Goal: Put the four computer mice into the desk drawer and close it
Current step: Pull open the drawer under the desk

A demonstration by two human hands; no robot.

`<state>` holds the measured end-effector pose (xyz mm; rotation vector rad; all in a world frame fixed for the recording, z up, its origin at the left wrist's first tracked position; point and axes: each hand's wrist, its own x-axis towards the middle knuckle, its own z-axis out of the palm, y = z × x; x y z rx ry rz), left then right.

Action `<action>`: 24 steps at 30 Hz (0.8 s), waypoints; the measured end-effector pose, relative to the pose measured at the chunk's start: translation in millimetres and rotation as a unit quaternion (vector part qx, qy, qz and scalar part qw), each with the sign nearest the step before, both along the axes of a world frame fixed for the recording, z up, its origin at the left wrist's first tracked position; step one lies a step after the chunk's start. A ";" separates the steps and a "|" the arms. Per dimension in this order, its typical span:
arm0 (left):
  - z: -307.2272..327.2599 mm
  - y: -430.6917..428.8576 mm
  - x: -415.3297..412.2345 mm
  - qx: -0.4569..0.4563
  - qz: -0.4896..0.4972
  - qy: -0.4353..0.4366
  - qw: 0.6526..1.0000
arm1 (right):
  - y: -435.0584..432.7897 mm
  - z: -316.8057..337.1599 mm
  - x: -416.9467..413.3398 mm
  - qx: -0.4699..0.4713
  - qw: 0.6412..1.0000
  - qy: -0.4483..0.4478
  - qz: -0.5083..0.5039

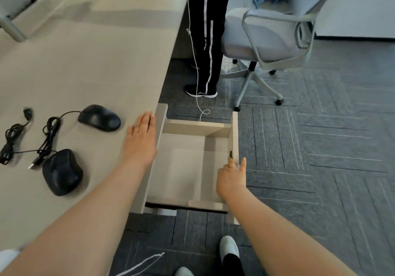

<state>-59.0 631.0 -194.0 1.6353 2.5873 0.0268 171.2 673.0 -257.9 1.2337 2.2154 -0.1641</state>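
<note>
Holding the drawer (192, 169) front with my right hand (232, 181) fingers; left hand (140, 139) flat, fingers wide, near two mice (99, 117) lying crosswise on the tabletop (85, 62).

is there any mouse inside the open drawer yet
No, the drawer shows only its bare bottom, and two black mice lie on the desk.

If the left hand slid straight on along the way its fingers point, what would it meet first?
Probably nothing: the left hand lies flat at the desk edge, fingers pointing away along bare desktop. The nearer mouse sits off to its left, outside that line.
</note>
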 end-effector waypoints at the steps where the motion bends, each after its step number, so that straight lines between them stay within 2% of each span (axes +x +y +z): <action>1: 0.1 -0.5 0.1 0.002 0.000 -0.001 1.000 | 1.6 -0.3 5.4 0.001 1.000 -0.003 -0.022; 5: 1.6 -1.7 0.8 0.012 0.001 -0.005 1.000 | 8.4 -4.5 22.2 0.022 0.997 -0.005 -0.079; 11: 3.1 -3.1 0.5 0.016 0.005 -0.008 1.000 | 18.8 -6.3 34.9 0.002 0.988 -0.034 -0.152; 21: 4.3 -2.6 0.4 0.012 0.012 -0.013 1.000 | 22.5 -0.5 25.6 -0.039 0.981 -0.074 -0.176; 23: 10.4 -2.6 1.5 0.012 0.007 -0.041 0.999 | 25.8 12.1 15.3 -0.042 0.984 -0.040 -0.169; 24: 16.7 -4.8 0.8 0.025 0.008 -0.071 0.997 | 28.7 21.8 4.1 -0.030 0.988 0.006 -0.153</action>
